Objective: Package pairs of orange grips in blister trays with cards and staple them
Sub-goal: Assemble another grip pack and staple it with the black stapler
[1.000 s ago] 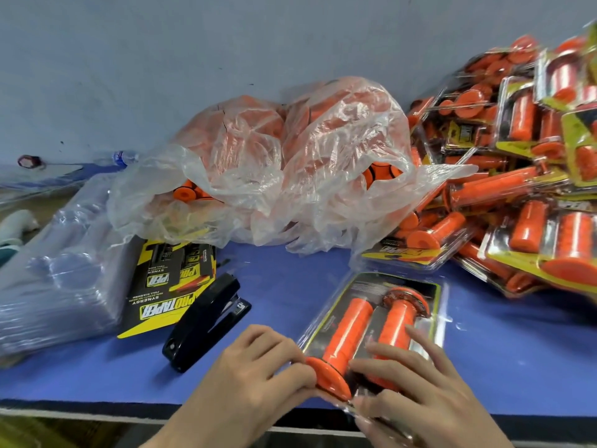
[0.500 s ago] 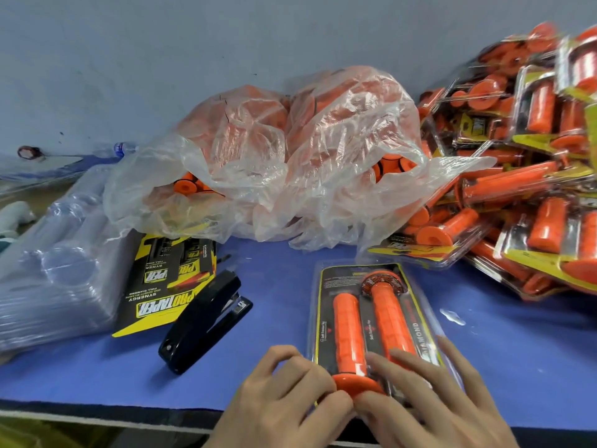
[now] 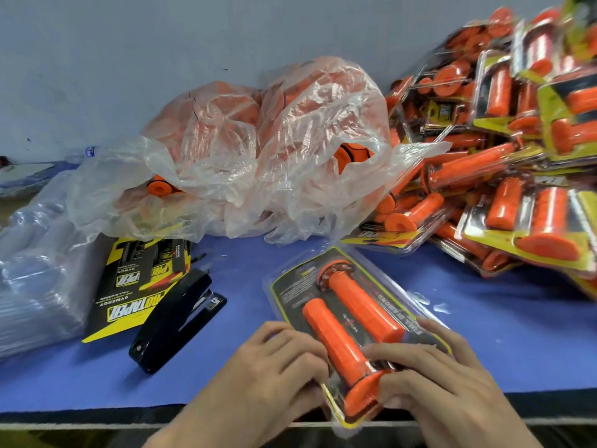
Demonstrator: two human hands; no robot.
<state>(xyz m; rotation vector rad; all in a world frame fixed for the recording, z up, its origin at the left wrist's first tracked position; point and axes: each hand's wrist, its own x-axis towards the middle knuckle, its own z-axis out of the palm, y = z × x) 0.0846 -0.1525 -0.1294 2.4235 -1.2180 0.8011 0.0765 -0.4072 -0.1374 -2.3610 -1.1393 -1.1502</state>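
Blister pack [image 3: 352, 302] has turned — near end between both hands' fingers [image 3: 290, 352].

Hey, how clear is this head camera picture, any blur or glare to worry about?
Head view: motion blur smears the pile of finished packs at right, worst toward the top corner; the near pack and the stapler look fairly sharp; white glare streaks the crumpled plastic bag.

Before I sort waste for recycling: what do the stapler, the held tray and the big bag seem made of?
Stapler: glossy black shell, likely plastic, possibly painted metal. Tray: clear stiff plastic, glinting at edges. Bag: thin translucent plastic film, crinkled, orange showing through.
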